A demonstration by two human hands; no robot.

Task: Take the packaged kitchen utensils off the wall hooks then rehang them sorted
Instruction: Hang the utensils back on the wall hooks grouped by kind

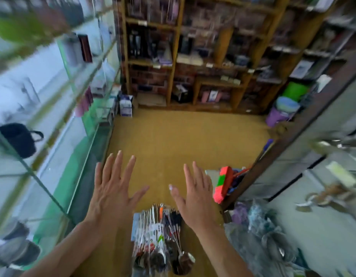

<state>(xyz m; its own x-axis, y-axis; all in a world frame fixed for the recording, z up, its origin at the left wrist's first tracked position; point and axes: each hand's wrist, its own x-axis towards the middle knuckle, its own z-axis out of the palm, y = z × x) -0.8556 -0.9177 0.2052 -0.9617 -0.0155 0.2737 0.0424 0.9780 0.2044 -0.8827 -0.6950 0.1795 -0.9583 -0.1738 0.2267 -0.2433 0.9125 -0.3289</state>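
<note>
Glossy plastic-wrapped metal utensils (pixel 159 242), glass cabinet (pixel 53 120), seemingly wooden shelves (pixel 203 56).

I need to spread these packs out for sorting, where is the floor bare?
Bare yellow floor lies ahead of the left hand and right hand, between the glass cabinet, the dark counter and the wooden shelves. Crowded: the right edge by the red-green brush and stacked buckets, and below the hands where the utensil packs lie.
</note>
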